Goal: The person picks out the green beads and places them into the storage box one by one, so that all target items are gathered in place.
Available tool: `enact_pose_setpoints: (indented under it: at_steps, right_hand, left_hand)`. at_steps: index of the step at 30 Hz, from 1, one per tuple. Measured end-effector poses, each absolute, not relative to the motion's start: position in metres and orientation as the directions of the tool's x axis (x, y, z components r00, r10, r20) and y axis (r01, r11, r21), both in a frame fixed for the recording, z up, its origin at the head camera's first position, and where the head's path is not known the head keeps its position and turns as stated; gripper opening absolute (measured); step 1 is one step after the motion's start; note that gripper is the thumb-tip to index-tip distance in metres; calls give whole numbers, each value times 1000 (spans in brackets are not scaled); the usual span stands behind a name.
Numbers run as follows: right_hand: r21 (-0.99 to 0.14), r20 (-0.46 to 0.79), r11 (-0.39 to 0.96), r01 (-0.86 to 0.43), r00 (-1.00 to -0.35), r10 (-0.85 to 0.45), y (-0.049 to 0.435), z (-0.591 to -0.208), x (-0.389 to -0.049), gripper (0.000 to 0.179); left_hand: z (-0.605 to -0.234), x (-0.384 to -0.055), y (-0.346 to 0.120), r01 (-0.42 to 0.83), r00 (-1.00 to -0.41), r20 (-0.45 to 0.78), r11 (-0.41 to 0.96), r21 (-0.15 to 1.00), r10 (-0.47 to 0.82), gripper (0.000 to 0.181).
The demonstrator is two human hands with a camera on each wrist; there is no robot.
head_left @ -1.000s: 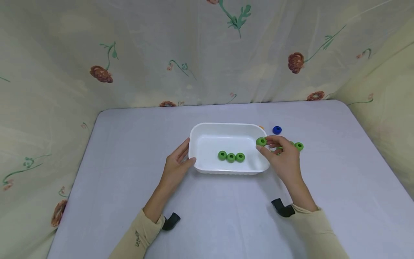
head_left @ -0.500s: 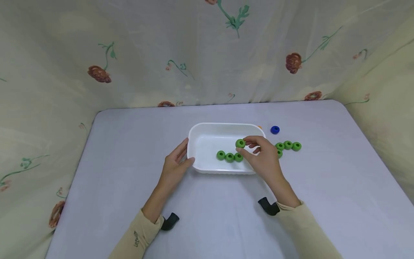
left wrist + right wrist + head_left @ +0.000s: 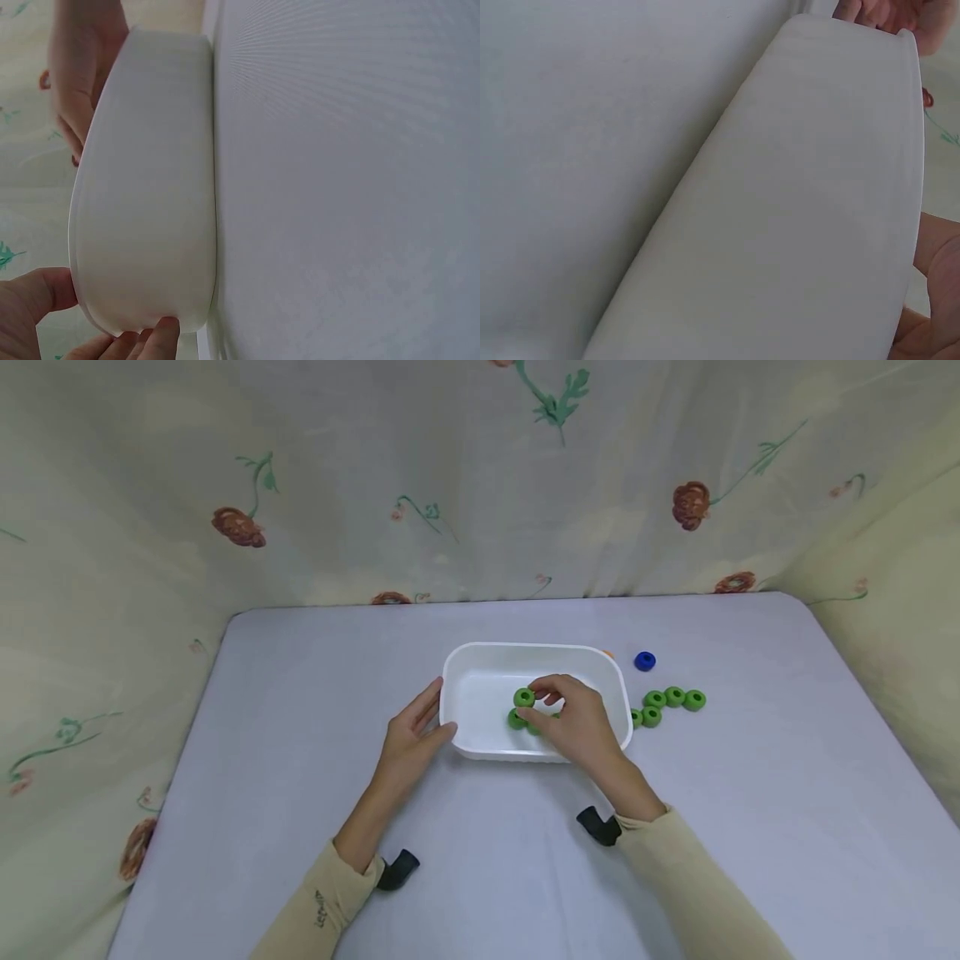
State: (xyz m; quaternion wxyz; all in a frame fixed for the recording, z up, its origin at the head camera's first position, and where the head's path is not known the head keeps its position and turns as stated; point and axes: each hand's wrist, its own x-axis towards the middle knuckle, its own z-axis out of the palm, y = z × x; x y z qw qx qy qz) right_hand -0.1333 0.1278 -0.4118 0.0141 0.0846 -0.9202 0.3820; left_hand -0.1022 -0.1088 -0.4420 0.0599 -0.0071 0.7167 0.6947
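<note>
Flowered cloth backs table; left fingers grip tray, right fingers seemingly pinch bead.

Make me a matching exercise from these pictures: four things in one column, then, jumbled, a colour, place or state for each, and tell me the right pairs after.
Things:
1. Left hand
2. Right hand
3. Blue bead
4. Dish

Descriptions:
A. White
B. Touching the dish's left end
C. On the table, outside the dish
D. Pinching a green bead

Pairs: 1-B, 2-D, 3-C, 4-A.
</note>
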Motion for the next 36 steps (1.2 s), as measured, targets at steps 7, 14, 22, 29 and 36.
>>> enact_pose_setpoints:
  at_steps: [7, 14, 22, 29, 36]
  right_hand:
    - [-688, -15, 713, -132, -980, -197, 121, -410, -140, 32]
    - [-655, 1, 737, -170, -975, -224, 113, -414, -148, 31]
    - [-645, -9, 740, -191, -966, -257, 106, -418, -152, 30]
    - [-601, -7, 769, -218, -961, -278, 105, -420, -155, 29]
    - [-585, -15, 779, -228, -957, -291, 103, -421, -157, 29]
  left_hand:
    - [-439, -102, -107, -114, -991, -116, 38, 993, 63, 68]
    - [-442, -103, -106, -113, -992, -116, 49, 992, 58, 67]
    - [-443, -103, -107, -101, -993, -104, 58, 993, 53, 67]
    - [-443, -103, -107, -99, -994, -102, 55, 994, 50, 67]
    - [-441, -102, -106, -114, -992, -117, 62, 992, 41, 67]
